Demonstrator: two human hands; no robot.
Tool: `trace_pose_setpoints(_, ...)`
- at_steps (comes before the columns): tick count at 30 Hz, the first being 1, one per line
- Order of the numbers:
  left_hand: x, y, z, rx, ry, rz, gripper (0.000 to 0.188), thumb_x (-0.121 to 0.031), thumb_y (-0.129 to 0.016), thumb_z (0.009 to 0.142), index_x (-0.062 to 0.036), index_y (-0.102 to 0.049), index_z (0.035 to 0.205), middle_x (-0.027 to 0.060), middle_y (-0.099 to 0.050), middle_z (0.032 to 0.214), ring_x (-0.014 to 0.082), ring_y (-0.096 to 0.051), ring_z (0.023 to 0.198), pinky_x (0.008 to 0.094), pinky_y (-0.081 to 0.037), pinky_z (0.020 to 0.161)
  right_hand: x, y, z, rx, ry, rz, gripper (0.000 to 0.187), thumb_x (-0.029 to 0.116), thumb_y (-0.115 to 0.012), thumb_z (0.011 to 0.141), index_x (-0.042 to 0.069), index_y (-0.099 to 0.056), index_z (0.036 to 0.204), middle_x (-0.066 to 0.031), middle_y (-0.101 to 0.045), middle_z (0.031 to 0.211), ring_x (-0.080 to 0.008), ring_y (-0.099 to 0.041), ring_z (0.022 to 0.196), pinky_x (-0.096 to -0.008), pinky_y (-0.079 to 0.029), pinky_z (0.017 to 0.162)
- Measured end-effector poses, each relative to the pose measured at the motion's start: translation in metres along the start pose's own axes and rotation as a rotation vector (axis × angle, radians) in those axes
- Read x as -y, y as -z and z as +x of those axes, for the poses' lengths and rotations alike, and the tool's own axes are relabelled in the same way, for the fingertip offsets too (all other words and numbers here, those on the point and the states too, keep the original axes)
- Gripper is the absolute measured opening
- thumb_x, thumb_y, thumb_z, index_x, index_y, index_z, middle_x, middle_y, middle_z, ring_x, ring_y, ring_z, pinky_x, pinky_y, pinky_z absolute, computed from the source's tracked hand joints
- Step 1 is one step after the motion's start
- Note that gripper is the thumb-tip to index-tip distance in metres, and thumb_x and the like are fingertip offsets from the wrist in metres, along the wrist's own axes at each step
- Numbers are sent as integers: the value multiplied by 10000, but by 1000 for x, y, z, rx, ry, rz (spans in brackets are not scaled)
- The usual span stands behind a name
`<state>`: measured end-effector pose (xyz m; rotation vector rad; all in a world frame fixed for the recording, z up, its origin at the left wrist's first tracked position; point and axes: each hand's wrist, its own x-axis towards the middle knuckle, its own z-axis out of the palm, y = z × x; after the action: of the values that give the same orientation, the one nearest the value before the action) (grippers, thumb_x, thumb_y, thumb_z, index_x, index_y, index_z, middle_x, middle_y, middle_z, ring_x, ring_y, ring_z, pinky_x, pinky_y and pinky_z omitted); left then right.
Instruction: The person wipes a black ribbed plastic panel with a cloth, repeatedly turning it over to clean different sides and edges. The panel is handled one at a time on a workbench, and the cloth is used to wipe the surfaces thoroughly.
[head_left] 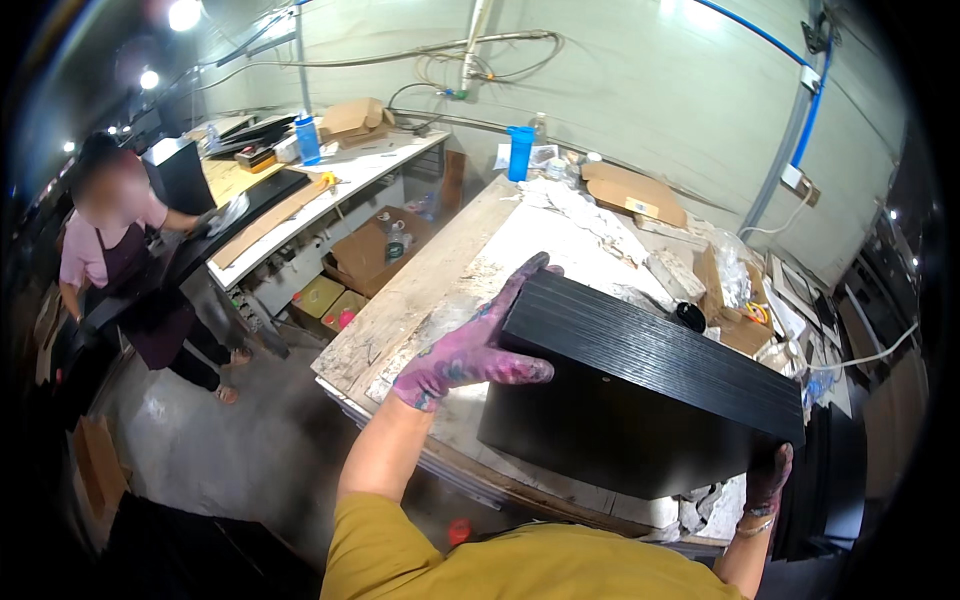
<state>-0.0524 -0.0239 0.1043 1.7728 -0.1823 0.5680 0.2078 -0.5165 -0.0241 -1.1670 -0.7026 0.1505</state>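
A thick stack of black boards (650, 335) stands on edge over the near part of the worktable, its layered edges facing up. My left hand (480, 345), in a stained purple glove, grips its left end, thumb across the front board and fingers along the far side. At the lower right corner, my right hand (768, 485) in a dark stained glove holds the other end, with most of its fingers hidden. One small light spot marks the front board near my left thumb.
Past the stack, the white-stained worktable (440, 290) carries a blue cup (520, 153), a flattened cardboard piece (632, 195), rags and an open carton (735, 300). Dark panels (825, 480) lean at the right. Another person (125, 250) stands left by a second bench (350, 160).
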Motion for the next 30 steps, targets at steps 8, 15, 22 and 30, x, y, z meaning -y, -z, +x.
trace_pose_setpoints(8,-11,3,-6,12,95,348,1180,-303,-868,621,-101,-159,1542,126,-331,1537,285,-238,1447,405,-176,1185,16,-38,-15,-157,-74,199,463,225,-643,827,61,-503,1236,-66,-567,1182,-211,-553,1065,-375,-417,952)
trace_pose_setpoints(15,-116,-79,39,-283,-148,534,1244,-699,-768,581,-14,-270,1493,174,-362,1505,305,-346,1384,436,-260,1152,48,-101,21,-42,18,-219,1173,242,-889,624,106,-167,1537,-133,-331,1477,-243,-369,1335,-381,-354,1094)
trace_pose_setpoints(22,-111,-218,96,617,65,1211,1134,-487,-842,609,-36,-285,1487,229,-428,1412,406,-390,1317,444,-306,1118,61,-108,28,60,181,-330,1197,438,-887,622,70,-171,1507,-186,-341,1432,-316,-346,1348,-409,-288,1130)
trace_pose_setpoints(30,-104,-238,116,593,168,1223,1049,-367,-839,609,-72,-325,1475,209,-472,1346,399,-435,1241,456,-329,1078,58,-101,40,28,173,-431,1220,380,-896,614,34,-148,1513,-220,-314,1458,-348,-344,1350,-404,-284,1125)
